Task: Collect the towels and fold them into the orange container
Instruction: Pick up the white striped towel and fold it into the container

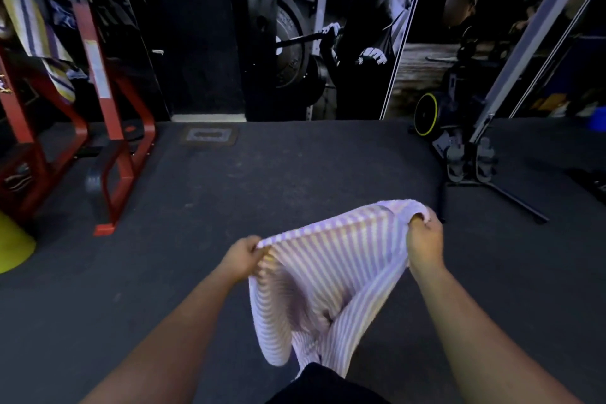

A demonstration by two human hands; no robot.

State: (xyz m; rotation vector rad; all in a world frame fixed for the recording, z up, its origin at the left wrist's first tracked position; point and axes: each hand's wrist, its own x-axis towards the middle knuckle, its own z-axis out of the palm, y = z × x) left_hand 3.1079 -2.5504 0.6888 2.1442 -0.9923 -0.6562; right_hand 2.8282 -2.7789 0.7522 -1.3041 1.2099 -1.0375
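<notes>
A: What's the biggest thing here?
B: The dark floor [262, 180]. It fills most of the view. At the back there's a wall w/ a big gym picture [328, 36].

A: And on the left?
B: A red metal frame [111, 128]. A 2nd striped towel [29, 20] hangs on it, up high. A yellow thing [13, 246] sits on the floor near the frame's foot, at the left edge.

A: On the right?
B: A black machine w/ a yellow-ringed wheel [426, 113], far back.

A: Where's the towel?
B: The striped towel [328, 272] is up in the air, in front of the person, above the floor. It hangs down between both arms, loose & bunched at the bottom.

A: What do the hands do?
B: The left hand [244, 254] pinches the top left corner. The right hand [423, 239] grips the top right corner, fingers curled round the cloth. The hands are apart, top edge stretched between them.
</notes>
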